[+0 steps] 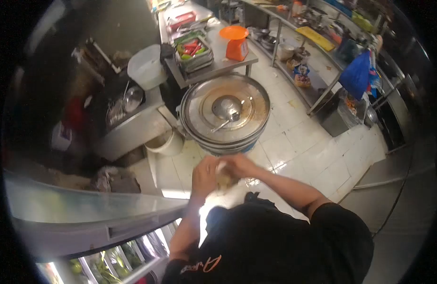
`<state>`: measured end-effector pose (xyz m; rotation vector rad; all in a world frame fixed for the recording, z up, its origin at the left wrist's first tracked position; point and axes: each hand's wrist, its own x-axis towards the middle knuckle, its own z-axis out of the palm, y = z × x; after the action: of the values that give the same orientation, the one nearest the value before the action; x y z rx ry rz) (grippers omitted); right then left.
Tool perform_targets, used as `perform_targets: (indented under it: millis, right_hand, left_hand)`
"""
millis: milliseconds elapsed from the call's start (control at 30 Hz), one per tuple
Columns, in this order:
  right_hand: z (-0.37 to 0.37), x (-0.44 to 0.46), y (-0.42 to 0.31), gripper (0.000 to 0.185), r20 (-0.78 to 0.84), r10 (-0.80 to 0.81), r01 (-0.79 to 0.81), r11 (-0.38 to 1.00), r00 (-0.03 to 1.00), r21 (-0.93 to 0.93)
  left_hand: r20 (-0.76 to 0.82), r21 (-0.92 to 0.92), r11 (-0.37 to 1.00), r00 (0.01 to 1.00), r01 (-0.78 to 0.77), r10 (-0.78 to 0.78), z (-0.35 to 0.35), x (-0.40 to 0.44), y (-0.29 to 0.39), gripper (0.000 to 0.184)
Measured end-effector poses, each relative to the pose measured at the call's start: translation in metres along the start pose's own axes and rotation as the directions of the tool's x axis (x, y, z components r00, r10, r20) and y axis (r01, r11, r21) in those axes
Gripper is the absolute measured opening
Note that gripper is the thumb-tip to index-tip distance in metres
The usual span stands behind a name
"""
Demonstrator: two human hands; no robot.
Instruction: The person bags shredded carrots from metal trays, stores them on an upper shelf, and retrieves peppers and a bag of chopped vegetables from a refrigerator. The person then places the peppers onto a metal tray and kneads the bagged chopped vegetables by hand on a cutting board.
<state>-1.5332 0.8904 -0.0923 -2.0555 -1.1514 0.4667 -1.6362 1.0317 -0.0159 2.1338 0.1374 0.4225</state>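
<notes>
My left hand point(205, 175) and my right hand point(238, 165) are close together in front of my chest. Their fingers are closed at the top of a small plastic bag point(225, 181) with something pale yellowish in it. Motion blur hides the exact grip and the bag's contents. Just beyond my hands stands a large round metal pot with a wide lid point(206, 102). A ladle point(221, 126) rests on the lid beside a round metal bowl or cover point(226, 107).
An orange scale point(235, 45) and a tray of red and green peppers point(194, 51) are on the steel table ahead. A white bucket point(167, 144) stands left of the pot. Crowded shelves point(294, 66) and a lined bin point(339, 116) are at right. An open refrigerator point(105, 232) is lower left.
</notes>
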Motion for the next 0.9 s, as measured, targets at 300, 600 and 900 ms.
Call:
perform_targets:
  millis: [300,600,900]
  right_hand:
    - [-0.083,0.078,0.058,0.02,-0.239,0.079,0.004,0.944,0.968,0.331]
    - [-0.132,0.125,0.102,0.024,-0.138,0.125,-0.053,0.896,0.983,0.44]
    - [-0.135,0.148,0.127,0.027,-0.096,-0.002,0.036,0.934,0.995,0.356]
  left_hand:
    - [0.251,-0.234,0.92,0.934,0.314,-0.255,0.063,0.122,-0.09,0.023]
    - [0.39,-0.327,0.831,0.865,0.45,-0.315,0.069,0.213,-0.091,0.022]
    - [0.33,-0.144,0.933,0.905,0.331,-0.27,0.088,0.239,-0.114,0.021]
